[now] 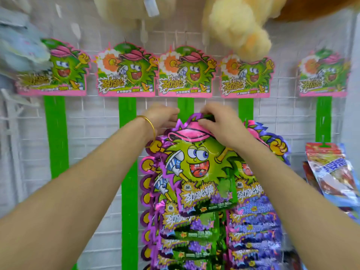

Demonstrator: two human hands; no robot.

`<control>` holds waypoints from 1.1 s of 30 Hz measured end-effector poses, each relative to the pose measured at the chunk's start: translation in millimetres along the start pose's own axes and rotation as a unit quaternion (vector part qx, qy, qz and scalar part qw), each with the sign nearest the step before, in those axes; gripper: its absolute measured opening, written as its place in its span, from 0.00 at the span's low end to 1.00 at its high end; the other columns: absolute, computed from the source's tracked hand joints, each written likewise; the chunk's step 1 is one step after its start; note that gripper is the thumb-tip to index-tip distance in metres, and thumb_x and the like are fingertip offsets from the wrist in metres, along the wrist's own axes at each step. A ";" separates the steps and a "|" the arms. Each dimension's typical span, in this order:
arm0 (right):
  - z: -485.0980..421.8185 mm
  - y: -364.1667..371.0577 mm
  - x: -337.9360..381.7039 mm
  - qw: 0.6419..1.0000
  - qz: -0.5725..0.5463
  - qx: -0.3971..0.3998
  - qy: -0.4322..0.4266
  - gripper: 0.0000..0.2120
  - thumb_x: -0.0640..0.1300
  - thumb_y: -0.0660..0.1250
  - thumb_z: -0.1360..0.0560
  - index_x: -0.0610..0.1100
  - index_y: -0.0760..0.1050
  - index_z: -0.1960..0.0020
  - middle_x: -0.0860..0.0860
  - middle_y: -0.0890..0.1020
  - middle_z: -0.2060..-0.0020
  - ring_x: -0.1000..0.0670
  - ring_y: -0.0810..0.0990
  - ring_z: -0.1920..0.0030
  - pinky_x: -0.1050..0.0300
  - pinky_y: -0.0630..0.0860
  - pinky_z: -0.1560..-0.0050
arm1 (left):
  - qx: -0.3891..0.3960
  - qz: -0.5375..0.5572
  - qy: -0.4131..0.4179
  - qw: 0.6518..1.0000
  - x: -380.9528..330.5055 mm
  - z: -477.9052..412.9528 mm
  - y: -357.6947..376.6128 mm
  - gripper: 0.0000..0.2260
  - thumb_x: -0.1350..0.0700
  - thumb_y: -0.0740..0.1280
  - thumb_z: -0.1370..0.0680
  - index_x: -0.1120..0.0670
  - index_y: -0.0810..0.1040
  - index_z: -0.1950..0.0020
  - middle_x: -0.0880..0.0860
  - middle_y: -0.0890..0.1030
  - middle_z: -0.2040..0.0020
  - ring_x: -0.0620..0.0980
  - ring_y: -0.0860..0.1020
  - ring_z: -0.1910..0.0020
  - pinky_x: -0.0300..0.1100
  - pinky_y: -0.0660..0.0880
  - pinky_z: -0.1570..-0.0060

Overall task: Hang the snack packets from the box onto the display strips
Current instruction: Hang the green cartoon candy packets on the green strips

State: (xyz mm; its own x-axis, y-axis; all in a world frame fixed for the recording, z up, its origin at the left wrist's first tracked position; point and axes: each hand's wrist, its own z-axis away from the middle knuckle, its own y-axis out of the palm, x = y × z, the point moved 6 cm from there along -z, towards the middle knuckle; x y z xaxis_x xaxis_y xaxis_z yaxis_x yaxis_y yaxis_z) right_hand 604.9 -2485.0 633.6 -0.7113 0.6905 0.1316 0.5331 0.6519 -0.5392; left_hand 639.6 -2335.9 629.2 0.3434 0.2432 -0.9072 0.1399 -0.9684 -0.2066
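A green and purple snack packet (196,168) with a cartoon face hangs at the top of the middle green display strip (185,106). My right hand (218,123) pinches the packet's top edge against the strip. My left hand (161,117), with a gold bangle at the wrist, touches the strip and the packet's upper left corner, fingers curled behind it. Below this packet several more packets (185,236) overlap down the same strip. The strip to the right (245,109) carries a column of purple packets (255,221). The box is out of view.
Two bare green strips stand at the left (56,137) and centre left (128,172), and one at the far right (323,117) holds red and blue packets (331,172). Pink header cards (126,71) top every strip on a white wire grid wall. Fluffy yellow items (239,26) hang overhead.
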 end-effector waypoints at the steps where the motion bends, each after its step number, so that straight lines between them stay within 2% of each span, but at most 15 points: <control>1: -5.6 2.1 0.0 1.000 0.007 -0.011 0.006 0.09 0.40 0.66 0.26 0.36 0.75 0.47 0.40 0.80 0.51 0.43 0.76 0.50 0.52 0.64 0.55 | 0.011 -0.010 -0.015 1.000 -1.9 0.1 -1.4 0.13 0.58 0.58 0.20 0.53 0.66 0.66 0.50 0.64 0.70 0.40 0.62 0.84 0.30 0.55 0.83; 4: -18.6 10.8 0.1 0.999 0.005 -0.035 0.021 0.09 0.41 0.66 0.25 0.37 0.74 0.48 0.41 0.80 0.52 0.42 0.76 0.50 0.53 0.65 0.57 | 0.033 -0.033 -0.029 0.998 -9.2 2.5 -3.3 0.12 0.56 0.57 0.20 0.54 0.71 0.63 0.49 0.71 0.72 0.41 0.68 0.81 0.30 0.63 0.82; 6: -25.3 15.7 0.7 0.999 0.000 -0.047 0.028 0.09 0.42 0.66 0.26 0.38 0.73 0.49 0.41 0.79 0.53 0.41 0.76 0.52 0.52 0.67 0.56 | 0.035 -0.049 -0.025 0.998 -12.9 3.7 -4.3 0.13 0.56 0.56 0.20 0.54 0.70 0.64 0.49 0.73 0.74 0.42 0.70 0.77 0.32 0.68 0.77; 8: -29.5 18.1 2.1 0.998 0.001 -0.052 0.038 0.09 0.42 0.66 0.25 0.39 0.71 0.49 0.41 0.79 0.53 0.41 0.75 0.52 0.49 0.71 0.54 | 0.025 -0.046 -0.028 0.998 -14.0 3.0 -6.0 0.12 0.56 0.55 0.20 0.54 0.69 0.63 0.51 0.72 0.67 0.45 0.69 0.69 0.36 0.69 0.71; 11: -32.0 19.9 4.8 0.998 0.019 -0.054 0.039 0.08 0.42 0.65 0.25 0.39 0.70 0.50 0.41 0.78 0.54 0.40 0.75 0.53 0.47 0.72 0.54 | -0.004 -0.058 -0.033 0.998 -12.2 1.5 -8.7 0.10 0.55 0.56 0.20 0.53 0.69 0.61 0.51 0.72 0.59 0.43 0.68 0.63 0.38 0.65 0.67; 14: -31.2 21.6 4.4 0.997 0.035 -0.053 0.039 0.07 0.41 0.65 0.25 0.39 0.70 0.50 0.41 0.78 0.54 0.40 0.75 0.54 0.47 0.72 0.55 | 0.001 -0.025 -0.037 0.999 -9.9 1.7 -6.3 0.10 0.54 0.55 0.20 0.57 0.74 0.48 0.55 0.76 0.45 0.49 0.73 0.48 0.42 0.68 0.50; 16: -30.2 22.7 3.0 0.997 0.028 -0.047 0.047 0.07 0.41 0.65 0.25 0.38 0.70 0.50 0.40 0.78 0.54 0.40 0.76 0.54 0.47 0.72 0.55 | 0.007 -0.031 -0.037 0.999 -9.9 3.4 -6.4 0.13 0.54 0.55 0.19 0.59 0.73 0.41 0.57 0.76 0.42 0.52 0.73 0.44 0.43 0.67 0.46; 17: -29.9 22.9 2.9 0.998 0.026 -0.044 0.048 0.08 0.41 0.65 0.25 0.38 0.70 0.50 0.40 0.78 0.54 0.40 0.76 0.54 0.48 0.72 0.55 | 0.017 -0.032 -0.037 0.999 -10.0 4.4 -6.2 0.12 0.54 0.54 0.19 0.59 0.74 0.44 0.58 0.78 0.45 0.53 0.75 0.47 0.44 0.69 0.49; 19: -28.6 24.0 2.6 0.998 0.031 -0.036 0.048 0.07 0.40 0.65 0.25 0.38 0.70 0.50 0.40 0.78 0.54 0.40 0.76 0.53 0.50 0.70 0.57 | 0.039 -0.023 -0.042 0.998 -9.9 6.8 -4.9 0.12 0.55 0.53 0.19 0.57 0.74 0.55 0.55 0.81 0.61 0.50 0.74 0.59 0.42 0.70 0.60; 21: -25.5 25.1 0.5 0.997 0.033 -0.030 0.058 0.07 0.40 0.65 0.26 0.38 0.71 0.51 0.41 0.78 0.55 0.41 0.75 0.54 0.53 0.67 0.59 | 0.050 -0.016 -0.044 0.998 -10.0 7.8 -3.2 0.15 0.55 0.53 0.19 0.55 0.73 0.61 0.51 0.79 0.71 0.48 0.72 0.65 0.39 0.68 0.64; 23: -21.7 26.3 -2.5 0.997 0.024 -0.024 0.070 0.07 0.41 0.66 0.26 0.38 0.71 0.51 0.42 0.75 0.58 0.42 0.74 0.54 0.54 0.65 0.60 | 0.053 -0.022 -0.037 0.998 -10.4 8.2 -1.4 0.15 0.55 0.52 0.19 0.54 0.73 0.61 0.50 0.79 0.69 0.47 0.72 0.65 0.36 0.70 0.65; 26: -15.5 29.5 -5.3 0.997 0.009 -0.008 0.080 0.07 0.41 0.66 0.25 0.38 0.71 0.51 0.46 0.72 0.59 0.43 0.74 0.54 0.56 0.62 0.61 | 0.059 -0.036 -0.032 0.997 -11.0 12.0 0.0 0.13 0.55 0.53 0.19 0.55 0.75 0.57 0.51 0.77 0.62 0.45 0.70 0.67 0.30 0.71 0.73; 30: -7.7 35.4 -9.2 0.995 0.002 0.010 0.096 0.10 0.42 0.66 0.26 0.37 0.72 0.50 0.40 0.77 0.54 0.41 0.74 0.52 0.54 0.64 0.59 | 0.009 -0.060 -0.013 0.998 -6.5 13.1 -6.4 0.09 0.62 0.60 0.23 0.60 0.74 0.44 0.55 0.77 0.57 0.44 0.74 0.69 0.36 0.70 0.69; 31: -5.8 36.5 -10.1 0.995 0.001 0.013 0.100 0.10 0.42 0.66 0.26 0.37 0.72 0.50 0.40 0.77 0.54 0.41 0.74 0.53 0.54 0.65 0.59 | -0.008 -0.077 0.009 0.997 -6.4 13.5 -8.7 0.10 0.64 0.62 0.25 0.60 0.74 0.44 0.56 0.77 0.56 0.45 0.76 0.68 0.35 0.72 0.68; 33: -1.4 37.4 -11.0 0.994 0.006 0.013 0.108 0.10 0.43 0.66 0.25 0.37 0.70 0.50 0.40 0.76 0.52 0.41 0.74 0.52 0.53 0.66 0.57 | -0.033 -0.130 0.062 0.989 -4.5 18.8 -11.6 0.15 0.67 0.63 0.27 0.61 0.72 0.40 0.59 0.78 0.52 0.48 0.76 0.61 0.41 0.76 0.58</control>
State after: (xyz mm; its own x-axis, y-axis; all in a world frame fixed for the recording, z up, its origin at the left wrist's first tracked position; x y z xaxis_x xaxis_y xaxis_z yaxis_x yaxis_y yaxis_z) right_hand 633.3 -2467.8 613.2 -0.5894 0.7505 0.2988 0.5263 0.6374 -0.5628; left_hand 619.0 -2326.8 628.8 0.3980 0.4925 -0.7740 0.2968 -0.8675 -0.3993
